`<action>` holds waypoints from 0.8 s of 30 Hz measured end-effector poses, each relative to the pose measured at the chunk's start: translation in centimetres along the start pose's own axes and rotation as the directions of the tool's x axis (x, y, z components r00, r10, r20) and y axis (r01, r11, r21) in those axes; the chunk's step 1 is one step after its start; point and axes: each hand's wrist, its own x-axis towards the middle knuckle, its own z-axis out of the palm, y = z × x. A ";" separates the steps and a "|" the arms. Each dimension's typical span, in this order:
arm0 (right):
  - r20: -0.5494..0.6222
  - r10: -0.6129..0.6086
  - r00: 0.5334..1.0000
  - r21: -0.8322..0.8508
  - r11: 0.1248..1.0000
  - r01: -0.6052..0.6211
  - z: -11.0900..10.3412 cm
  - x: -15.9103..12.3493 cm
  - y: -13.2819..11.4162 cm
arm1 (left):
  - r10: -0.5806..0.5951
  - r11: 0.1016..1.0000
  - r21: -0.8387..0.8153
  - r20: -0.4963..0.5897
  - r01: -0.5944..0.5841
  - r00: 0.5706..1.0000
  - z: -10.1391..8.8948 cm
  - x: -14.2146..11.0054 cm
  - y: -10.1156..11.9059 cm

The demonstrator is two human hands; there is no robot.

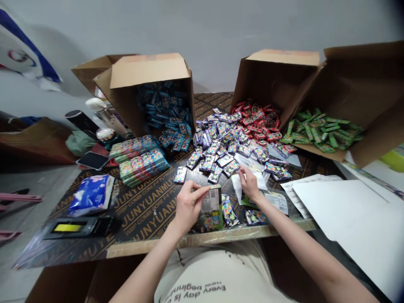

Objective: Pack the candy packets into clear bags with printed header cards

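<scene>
The dark counter (139,198), against a grey wall (214,33), reads "JUNYUANMUYE" and "WBP COMBI CORE". By its taped front edge (139,247), the left hand's (188,205) grip is closed on an upright box (211,210), bare counter to its left. The right hand's (249,184) fingers bunch at white paper (236,186); whether they hold it, I cannot tell.

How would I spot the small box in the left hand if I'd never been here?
Start at the dark, gold-lettered table and follow its near edge to the middle. There the left hand holds the small box. It is dark with green lettering, and larger than the loose purple packets beyond it.
</scene>
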 end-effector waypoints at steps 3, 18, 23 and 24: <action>0.009 0.015 1.000 0.221 0.975 -0.017 -2.5 1.8 -5.6 | -0.044 0.998 -0.044 -0.060 0.042 0.997 0.1 0.0 0.1; 0.621 -0.191 0.760 0.492 0.850 -0.189 -1.7 3.5 -12.4 | -0.009 0.999 -0.035 -0.135 0.005 0.991 0.1 0.2 0.3; 0.482 -0.079 0.872 0.523 0.825 -0.215 -0.5 2.4 -12.3 | 0.047 0.989 0.145 -0.078 -0.036 0.996 0.7 0.1 -0.1; 0.446 -0.062 0.893 0.514 0.835 -0.198 -0.5 2.5 -11.7 | 0.080 0.976 0.207 -0.057 -0.067 0.995 0.4 0.1 -0.2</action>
